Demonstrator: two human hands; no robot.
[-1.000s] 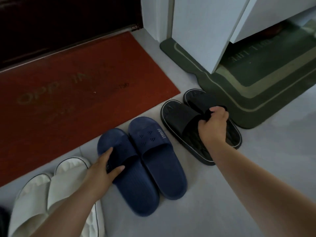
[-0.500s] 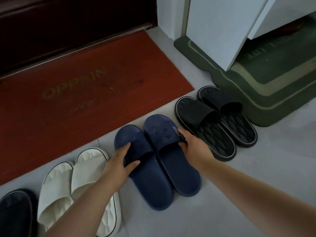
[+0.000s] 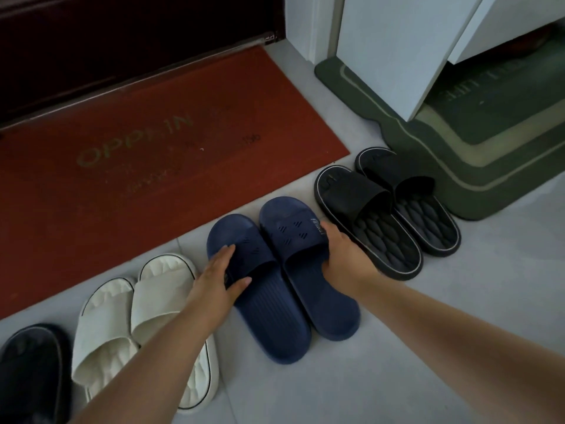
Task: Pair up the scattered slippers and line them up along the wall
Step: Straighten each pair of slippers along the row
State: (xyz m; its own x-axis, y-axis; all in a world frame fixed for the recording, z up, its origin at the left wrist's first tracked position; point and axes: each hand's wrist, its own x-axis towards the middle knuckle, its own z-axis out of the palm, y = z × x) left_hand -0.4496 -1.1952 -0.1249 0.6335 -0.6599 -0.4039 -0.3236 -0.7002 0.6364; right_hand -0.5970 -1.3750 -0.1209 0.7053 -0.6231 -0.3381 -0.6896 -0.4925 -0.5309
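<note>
right hand point(image 3: 345, 255) | moved left, off the black slippers point(image 3: 360, 191) | now grips right navy slipper point(image 3: 321, 307) by its strap

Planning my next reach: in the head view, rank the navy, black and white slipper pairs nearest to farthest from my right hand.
1. Navy pair, gripped by the right hand.
2. Black pair, just right.
3. White pair, left beyond the navy.
</note>
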